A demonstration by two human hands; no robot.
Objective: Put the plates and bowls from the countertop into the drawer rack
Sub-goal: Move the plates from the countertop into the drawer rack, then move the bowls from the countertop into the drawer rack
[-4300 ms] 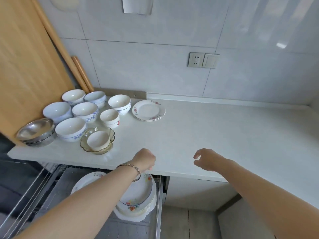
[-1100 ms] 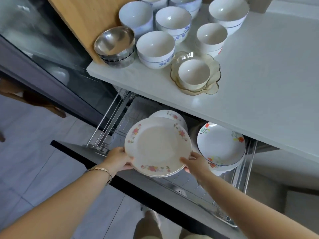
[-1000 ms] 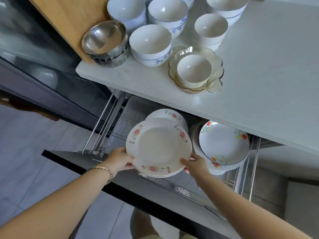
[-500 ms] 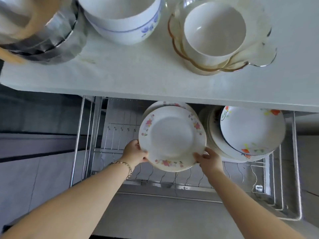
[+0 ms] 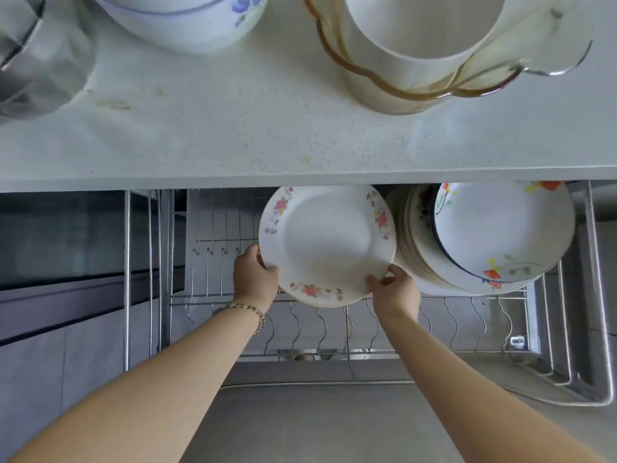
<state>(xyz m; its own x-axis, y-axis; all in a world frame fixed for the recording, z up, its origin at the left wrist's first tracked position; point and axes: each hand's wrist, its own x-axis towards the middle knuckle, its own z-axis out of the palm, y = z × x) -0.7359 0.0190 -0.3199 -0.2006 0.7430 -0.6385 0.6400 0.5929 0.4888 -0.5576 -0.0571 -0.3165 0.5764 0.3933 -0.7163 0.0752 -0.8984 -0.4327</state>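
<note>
Plate with a pink floral rim (image 5: 327,242) hangs tilted over the drawer rack (image 5: 334,324), just below the front edge of the table (image 5: 267,135), its face turned up toward you. A second rim seems to show under its lower edge, so you may be carrying two. Your left hand (image 5: 255,279) grips the left rim, thumb on the face; your right hand (image 5: 395,290) pinches the lower right rim between thumb and fingertips.

Treat it as stiff, glazed and slick, weightier if doubled, and quick to chip against wire or other china. Hold it by opposite rims, thumbs in front and fingers behind, and lower it edge-first into a free wire slot.

Just beside it on the right, a stack of larger flowered plates (image 5: 500,235) leans in the rack; mind the rims do not knock. On the table above sit a white bowl (image 5: 417,35) inside an amber glass dish (image 5: 484,88), a blue-flowered bowl (image 5: 180,25) and a steel bowl (image 5: 36,61).
</note>
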